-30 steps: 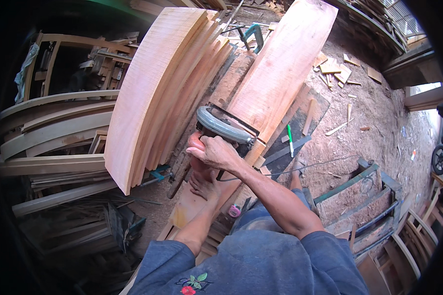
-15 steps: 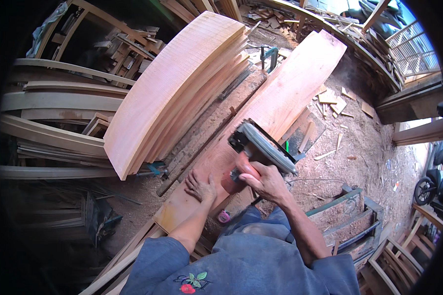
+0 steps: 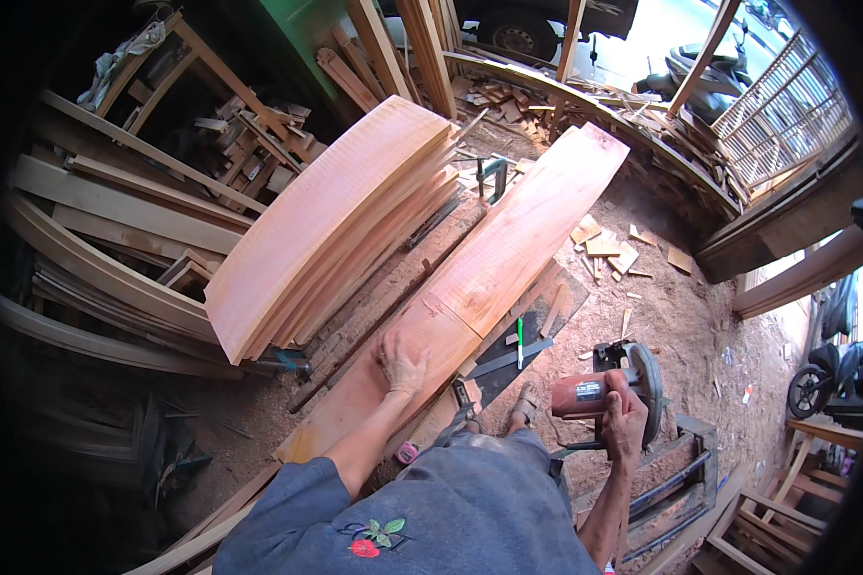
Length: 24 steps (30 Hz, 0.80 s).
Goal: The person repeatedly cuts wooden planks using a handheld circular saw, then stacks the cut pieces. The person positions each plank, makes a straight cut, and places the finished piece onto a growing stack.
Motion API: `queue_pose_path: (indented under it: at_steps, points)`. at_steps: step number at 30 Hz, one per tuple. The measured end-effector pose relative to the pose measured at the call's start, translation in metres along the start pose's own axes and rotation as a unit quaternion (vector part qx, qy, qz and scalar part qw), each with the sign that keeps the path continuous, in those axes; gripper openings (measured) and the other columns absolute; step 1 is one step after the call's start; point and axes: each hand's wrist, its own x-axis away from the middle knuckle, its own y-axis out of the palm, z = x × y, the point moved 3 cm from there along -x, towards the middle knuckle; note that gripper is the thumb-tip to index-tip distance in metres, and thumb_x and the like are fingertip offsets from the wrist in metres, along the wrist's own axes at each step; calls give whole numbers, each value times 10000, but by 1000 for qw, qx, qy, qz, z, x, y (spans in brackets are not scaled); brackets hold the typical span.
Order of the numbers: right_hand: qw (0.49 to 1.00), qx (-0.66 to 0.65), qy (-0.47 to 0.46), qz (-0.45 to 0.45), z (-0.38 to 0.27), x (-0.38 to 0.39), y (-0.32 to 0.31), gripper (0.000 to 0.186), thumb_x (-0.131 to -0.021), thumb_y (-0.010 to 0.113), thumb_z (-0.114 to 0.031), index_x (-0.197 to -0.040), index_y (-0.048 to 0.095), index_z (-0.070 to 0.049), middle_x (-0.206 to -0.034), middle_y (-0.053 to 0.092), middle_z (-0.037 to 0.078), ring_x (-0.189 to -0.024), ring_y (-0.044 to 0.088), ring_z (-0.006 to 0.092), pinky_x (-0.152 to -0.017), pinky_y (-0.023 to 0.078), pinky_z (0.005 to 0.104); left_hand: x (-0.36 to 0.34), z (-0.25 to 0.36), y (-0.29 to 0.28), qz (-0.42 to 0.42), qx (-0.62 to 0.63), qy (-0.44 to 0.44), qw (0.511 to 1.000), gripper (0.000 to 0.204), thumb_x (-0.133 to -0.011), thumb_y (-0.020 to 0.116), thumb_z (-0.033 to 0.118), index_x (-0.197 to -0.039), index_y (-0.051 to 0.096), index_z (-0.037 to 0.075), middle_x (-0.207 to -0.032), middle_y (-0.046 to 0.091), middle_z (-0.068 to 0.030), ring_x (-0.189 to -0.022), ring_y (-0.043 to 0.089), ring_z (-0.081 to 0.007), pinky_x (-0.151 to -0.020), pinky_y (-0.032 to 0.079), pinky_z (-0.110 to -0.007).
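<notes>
The left hand [image 3: 403,370], fingers spread, lies flat on the wooden plank [image 3: 441,332]. To its right, the right hand [image 3: 624,420] grips the red circular saw [image 3: 581,395], clear of the plank. Stacked boards [image 3: 331,206] lie ahead and left of the left hand.

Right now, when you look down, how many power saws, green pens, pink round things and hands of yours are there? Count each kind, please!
Power saws: 1, the red-bodied saw
Green pens: 1, the green pen
Pink round things: 1, the small pink thing
Hands: 2, the left hand and the right hand
Total: 5
</notes>
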Motion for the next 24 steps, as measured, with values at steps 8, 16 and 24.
queue_pose_path:
  at_steps: [8,16,24]
  points:
    - [987,-123,65,78,2,27,-45,739,-911,752,-688,-1308,734,-65,-632,485,-76,-471,427,24,-400,320,202,-76,188,74,-314,-106,77,940,1182,-795,890,527,-1723,235,203,-1790,87,-215,-1633,41,-513,-1241,119,-785]
    - [986,-97,99,96,42,51,-63,576,-998,723,-570,-1175,734,-22,-583,521,-40,-431,495,79,-388,383,250,-77,198,117,-297,-195,73,932,758,-1094,499,227,-1744,130,355,-1802,-41,-229,-1606,-9,-605,-1126,172,-908]
    - [982,-88,97,139,48,50,-73,597,-953,786,-601,-901,699,-12,-599,560,-26,-502,546,78,-443,376,267,-67,229,103,-303,-172,37,937,751,-1090,494,233,-1746,140,329,-1794,-4,-258,-1581,28,-654,-1127,138,-910]
